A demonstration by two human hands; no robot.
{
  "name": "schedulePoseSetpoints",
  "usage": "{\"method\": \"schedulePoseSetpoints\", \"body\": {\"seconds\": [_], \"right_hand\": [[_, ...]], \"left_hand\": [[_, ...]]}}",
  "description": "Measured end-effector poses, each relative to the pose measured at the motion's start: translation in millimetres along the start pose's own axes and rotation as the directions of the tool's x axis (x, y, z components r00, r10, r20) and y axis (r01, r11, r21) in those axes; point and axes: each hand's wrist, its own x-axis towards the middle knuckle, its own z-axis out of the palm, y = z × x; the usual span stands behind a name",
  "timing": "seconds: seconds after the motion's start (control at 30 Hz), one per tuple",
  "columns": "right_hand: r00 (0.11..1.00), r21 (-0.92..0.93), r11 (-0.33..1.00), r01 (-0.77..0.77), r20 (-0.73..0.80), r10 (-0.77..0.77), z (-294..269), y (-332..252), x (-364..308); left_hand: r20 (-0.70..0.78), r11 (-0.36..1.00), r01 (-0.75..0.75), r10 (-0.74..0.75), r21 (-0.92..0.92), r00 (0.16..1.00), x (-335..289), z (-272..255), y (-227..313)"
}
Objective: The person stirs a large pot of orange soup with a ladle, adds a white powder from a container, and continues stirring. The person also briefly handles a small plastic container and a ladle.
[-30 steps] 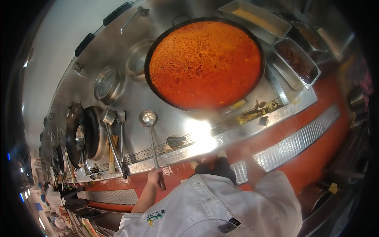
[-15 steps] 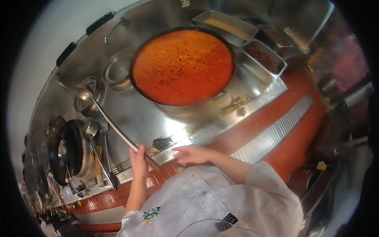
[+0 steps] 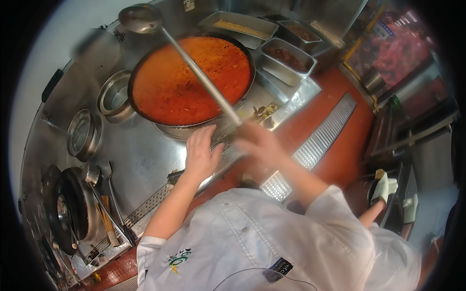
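Observation:
A long-handled metal ladle point(image 3: 201, 75) reaches diagonally up and left across the large pot point(image 3: 177, 132), its bowl raised past the far left rim. Around the lower end of the handle my right hand point(image 3: 258, 140) is closed, somewhat blurred. My left hand point(image 3: 201, 151) is held off the ladle, fingers stretched out and thumb apart, in front of the pot's near side. Orange-red liquid point(image 3: 174, 92) with darker specks and an oily surface fills the pot nearly to its dark rim.
Left of the pot stand round metal pans point(image 3: 116, 97). Farther left are a black wok point(image 3: 75, 203), a small ladle point(image 3: 92, 173) and a bamboo brush point(image 3: 109, 228). Metal trays point(image 3: 286, 60) of food line the back right. Another person's gloved hand point(image 3: 383, 189) shows at right.
The ladle has passed from my left hand to my right, its bowl swinging up and right. My left hand has let go. The view has shifted; another person's arm now appears at right.

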Motion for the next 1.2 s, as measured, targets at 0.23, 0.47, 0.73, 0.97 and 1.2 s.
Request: {"method": "schedulePoseSetpoints", "body": {"seconds": [0.23,0.47,0.73,0.97,1.2], "right_hand": [[0.991,-0.131,0.988,-0.079,-0.114,0.064,-130,30,10],[0.987,-0.336,0.940,0.053,-0.122,-0.100,-236,42,57],[0.997,-0.495,0.867,0.054,-0.025,-0.076,-303,0,90],[0.944,-0.886,0.333,0.322,0.276,-0.179,-352,-121,85],[0.962,-0.908,0.336,0.249,0.272,0.024,-341,-202,81]], "left_hand": [[0.002,0.955,0.034,-0.036,0.296,0.999,63,86,16],[0.051,0.863,0.340,-0.385,0.373,0.921,128,116,19],[0.041,0.786,0.415,-0.485,0.458,0.874,131,112,29],[0.022,0.804,0.395,-0.451,0.445,0.892,127,117,28],[0.083,0.814,0.396,-0.471,0.426,0.878,127,113,30]]}}
